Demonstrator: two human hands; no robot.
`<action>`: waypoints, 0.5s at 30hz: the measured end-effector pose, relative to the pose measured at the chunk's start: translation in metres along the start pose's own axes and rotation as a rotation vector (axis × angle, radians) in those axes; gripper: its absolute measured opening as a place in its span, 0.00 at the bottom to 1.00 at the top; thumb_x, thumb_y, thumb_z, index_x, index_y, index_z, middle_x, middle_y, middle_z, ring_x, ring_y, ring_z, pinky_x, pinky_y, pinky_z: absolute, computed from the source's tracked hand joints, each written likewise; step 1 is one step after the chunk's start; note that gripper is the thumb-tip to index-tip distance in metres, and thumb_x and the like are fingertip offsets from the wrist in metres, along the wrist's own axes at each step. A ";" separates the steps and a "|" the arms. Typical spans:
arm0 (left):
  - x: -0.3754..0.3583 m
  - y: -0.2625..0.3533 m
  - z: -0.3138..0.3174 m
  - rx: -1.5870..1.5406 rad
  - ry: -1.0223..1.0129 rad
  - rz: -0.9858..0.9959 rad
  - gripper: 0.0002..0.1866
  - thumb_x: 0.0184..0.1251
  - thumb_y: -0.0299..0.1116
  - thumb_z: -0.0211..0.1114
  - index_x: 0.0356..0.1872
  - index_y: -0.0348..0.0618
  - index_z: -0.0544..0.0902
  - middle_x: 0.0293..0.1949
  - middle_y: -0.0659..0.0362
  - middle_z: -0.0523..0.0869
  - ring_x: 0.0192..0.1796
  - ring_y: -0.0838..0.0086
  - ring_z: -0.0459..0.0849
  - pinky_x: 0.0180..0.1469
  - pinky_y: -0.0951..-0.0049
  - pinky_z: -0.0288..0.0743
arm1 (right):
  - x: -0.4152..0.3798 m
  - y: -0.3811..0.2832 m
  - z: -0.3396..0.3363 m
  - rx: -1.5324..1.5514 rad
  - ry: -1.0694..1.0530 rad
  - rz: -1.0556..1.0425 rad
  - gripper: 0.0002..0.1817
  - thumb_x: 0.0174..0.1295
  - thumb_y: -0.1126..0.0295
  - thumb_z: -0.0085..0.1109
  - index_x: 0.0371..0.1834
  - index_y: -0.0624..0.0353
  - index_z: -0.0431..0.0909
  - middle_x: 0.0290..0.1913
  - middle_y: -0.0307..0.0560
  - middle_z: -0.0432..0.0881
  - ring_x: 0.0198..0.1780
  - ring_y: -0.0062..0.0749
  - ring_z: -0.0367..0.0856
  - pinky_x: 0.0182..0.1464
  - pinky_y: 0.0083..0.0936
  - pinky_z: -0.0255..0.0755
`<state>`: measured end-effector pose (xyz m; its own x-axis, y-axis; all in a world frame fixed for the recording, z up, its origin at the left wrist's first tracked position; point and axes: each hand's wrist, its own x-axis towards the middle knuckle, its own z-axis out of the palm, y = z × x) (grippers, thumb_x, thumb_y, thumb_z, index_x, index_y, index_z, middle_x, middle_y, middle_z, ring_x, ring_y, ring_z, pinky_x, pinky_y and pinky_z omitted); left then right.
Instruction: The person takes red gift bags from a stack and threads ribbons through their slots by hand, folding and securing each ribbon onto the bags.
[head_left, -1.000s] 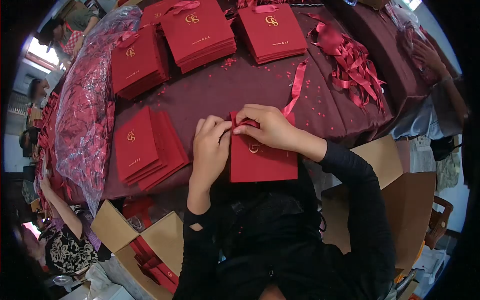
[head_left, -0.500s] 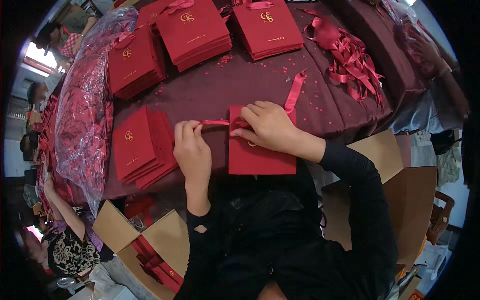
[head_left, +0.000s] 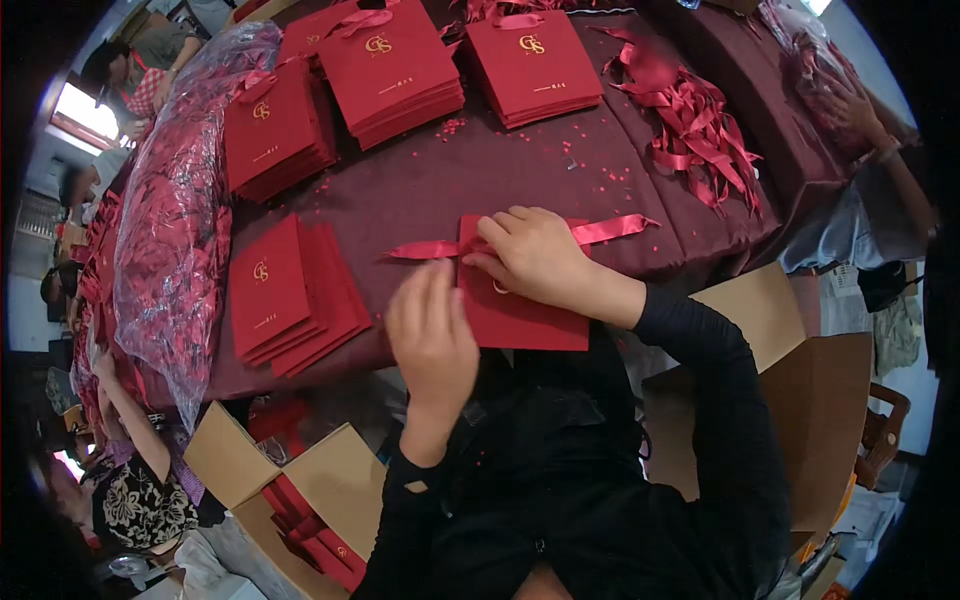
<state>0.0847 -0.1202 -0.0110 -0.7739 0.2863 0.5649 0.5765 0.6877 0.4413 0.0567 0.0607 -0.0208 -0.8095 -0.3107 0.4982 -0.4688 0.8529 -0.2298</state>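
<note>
A small red paper bag [head_left: 535, 325] with gold print lies at the table's front edge. My right hand [head_left: 530, 250] presses on its upper part with thumb and fingers pinched together, covering most of the print. A pink-red satin ribbon runs beneath that hand: its left end [head_left: 420, 249] and its right end [head_left: 617, 229] stick out on either side of the bag. My left hand [head_left: 435, 320] is blurred, just below the left ribbon end and left of the bag. Its fingers look stretched out, with nothing visible in them.
Stacks of red bags [head_left: 395, 75] stand along the back, with a smaller pile [head_left: 275, 290] at left. Loose ribbons [head_left: 700, 140] lie at right. A plastic-wrapped bundle [head_left: 170, 220] borders the left side. Cardboard boxes [head_left: 345, 465] flank my lap. Other people work at both sides.
My left hand has let go of the ribbon's left end and moved right and down, toward the bag. The ribbon's right end has swung down flatter. My right hand stays on the bag.
</note>
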 end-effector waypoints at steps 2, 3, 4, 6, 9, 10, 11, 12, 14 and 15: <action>-0.020 0.014 0.005 0.033 -0.235 0.110 0.16 0.63 0.30 0.65 0.50 0.37 0.82 0.51 0.50 0.81 0.59 0.58 0.77 0.59 0.56 0.69 | 0.002 0.003 -0.003 0.019 -0.014 0.019 0.17 0.56 0.57 0.67 0.35 0.58 0.74 0.25 0.47 0.78 0.30 0.43 0.80 0.35 0.37 0.72; -0.022 0.012 0.007 0.034 -0.235 0.102 0.16 0.63 0.30 0.65 0.50 0.37 0.82 0.51 0.50 0.81 0.59 0.58 0.77 0.59 0.56 0.69 | 0.002 0.007 -0.010 0.085 -0.078 0.051 0.18 0.56 0.57 0.68 0.36 0.58 0.73 0.26 0.49 0.79 0.30 0.45 0.81 0.35 0.39 0.73; -0.022 0.010 0.010 0.054 -0.215 0.082 0.15 0.63 0.31 0.65 0.50 0.37 0.82 0.51 0.51 0.81 0.60 0.57 0.77 0.59 0.56 0.69 | 0.005 0.011 -0.020 0.149 -0.141 0.084 0.19 0.55 0.57 0.68 0.38 0.58 0.73 0.26 0.51 0.80 0.31 0.47 0.82 0.36 0.40 0.73; -0.015 0.004 0.010 0.107 -0.200 0.041 0.15 0.64 0.32 0.64 0.50 0.36 0.82 0.53 0.51 0.81 0.61 0.56 0.76 0.61 0.56 0.68 | 0.017 0.018 -0.061 0.492 -0.460 0.219 0.19 0.57 0.63 0.69 0.44 0.58 0.70 0.27 0.53 0.82 0.31 0.47 0.83 0.37 0.36 0.74; -0.007 -0.016 0.020 0.136 -0.181 0.011 0.18 0.66 0.34 0.64 0.54 0.35 0.80 0.55 0.49 0.79 0.61 0.54 0.75 0.61 0.56 0.68 | 0.006 0.036 -0.093 0.962 -0.687 0.531 0.17 0.63 0.72 0.62 0.51 0.64 0.68 0.26 0.43 0.83 0.33 0.25 0.84 0.40 0.25 0.74; -0.003 -0.017 0.020 0.134 -0.175 0.008 0.18 0.66 0.34 0.64 0.54 0.35 0.80 0.55 0.49 0.79 0.61 0.54 0.75 0.61 0.56 0.68 | 0.003 0.042 -0.105 0.959 -0.691 0.546 0.17 0.65 0.73 0.61 0.52 0.66 0.69 0.25 0.41 0.83 0.34 0.21 0.83 0.41 0.23 0.73; 0.001 -0.015 0.020 0.130 -0.128 -0.059 0.21 0.66 0.35 0.64 0.57 0.34 0.78 0.55 0.48 0.78 0.60 0.53 0.74 0.60 0.56 0.68 | 0.000 0.045 -0.112 0.960 -0.734 0.590 0.15 0.65 0.74 0.59 0.51 0.70 0.73 0.25 0.42 0.84 0.32 0.23 0.82 0.40 0.20 0.73; 0.003 -0.013 0.019 0.126 -0.084 -0.128 0.24 0.66 0.37 0.65 0.60 0.34 0.75 0.55 0.47 0.77 0.58 0.52 0.74 0.60 0.57 0.68 | -0.003 0.048 -0.114 0.956 -0.741 0.591 0.15 0.65 0.74 0.59 0.51 0.70 0.73 0.25 0.42 0.84 0.32 0.23 0.82 0.40 0.20 0.73; 0.001 -0.009 0.019 0.186 -0.061 -0.179 0.31 0.64 0.41 0.68 0.63 0.34 0.72 0.53 0.46 0.75 0.54 0.51 0.73 0.57 0.57 0.68 | -0.010 0.050 -0.113 0.969 -0.955 0.696 0.10 0.65 0.75 0.59 0.48 0.68 0.80 0.27 0.40 0.84 0.33 0.19 0.81 0.38 0.17 0.70; -0.001 -0.010 0.020 0.213 -0.065 -0.224 0.31 0.62 0.42 0.69 0.62 0.34 0.73 0.52 0.47 0.75 0.52 0.52 0.73 0.56 0.57 0.68 | -0.011 0.048 -0.111 0.977 -0.958 0.700 0.10 0.65 0.75 0.59 0.48 0.68 0.80 0.27 0.40 0.84 0.33 0.19 0.81 0.38 0.17 0.70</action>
<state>0.0743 -0.1136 -0.0295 -0.8944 0.1496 0.4216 0.3276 0.8608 0.3895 0.0826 0.1519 0.0552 -0.6967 -0.4487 -0.5596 0.3586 0.4578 -0.8135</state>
